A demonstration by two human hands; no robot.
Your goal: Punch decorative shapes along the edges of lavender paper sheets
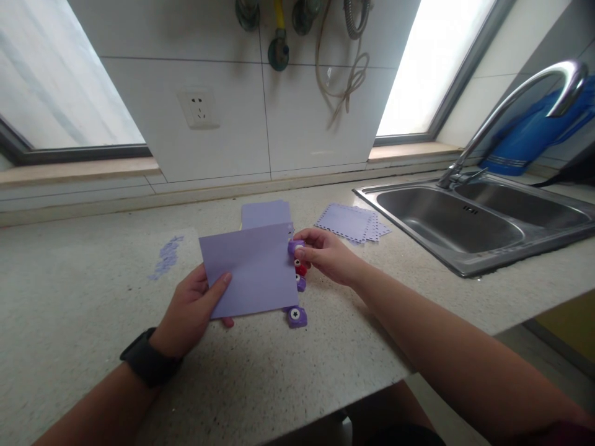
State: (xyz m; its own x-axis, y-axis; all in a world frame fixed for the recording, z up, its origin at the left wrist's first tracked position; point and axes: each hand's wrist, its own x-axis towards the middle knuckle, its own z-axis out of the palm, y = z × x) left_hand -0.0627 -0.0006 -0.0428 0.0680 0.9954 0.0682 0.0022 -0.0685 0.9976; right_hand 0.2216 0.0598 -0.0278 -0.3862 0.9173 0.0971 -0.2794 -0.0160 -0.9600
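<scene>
My left hand (198,300) grips a plain purple sheet of paper (253,269) by its left side, thumb on top and fingers underneath. At the sheet's upper right edge, my right hand (330,254) pinches a small purple paper punch (295,248). Whether the punch is around the paper's edge or only beside it, I cannot tell. Below it on the counter are a red punch (300,269), a purple punch (301,284) and another purple punch (297,316) with a star on its white button. The sheet partly covers several of these.
Behind the held sheet lies a stack of plain purple paper (264,214). Sheets with punched edges (346,222) overlap near the sink (446,214). Small purple paper bits (166,257) are scattered at the left. A blue item (534,136) stands behind the faucet (506,105).
</scene>
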